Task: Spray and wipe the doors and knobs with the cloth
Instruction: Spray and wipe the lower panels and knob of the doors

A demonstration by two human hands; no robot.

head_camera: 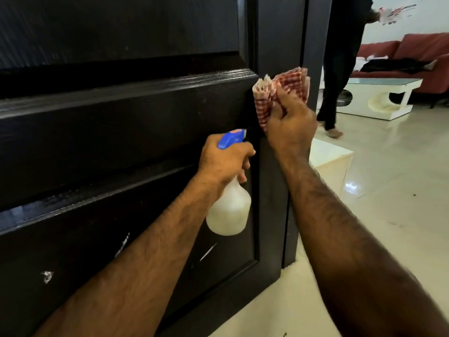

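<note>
Cloth [283,93] soft, bunched, light; right hand [291,128] pinches lower folds against door [121,117]. Left hand [223,161] grips spray bottle [229,210] neck.

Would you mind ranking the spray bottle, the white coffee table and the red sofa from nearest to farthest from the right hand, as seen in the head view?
From the right hand, which grips the checked cloth against the door:
1. Spray bottle, just below and to its left, held in the left hand.
2. White coffee table, to the right, across the floor.
3. Red sofa, behind that table, by the wall.
</note>
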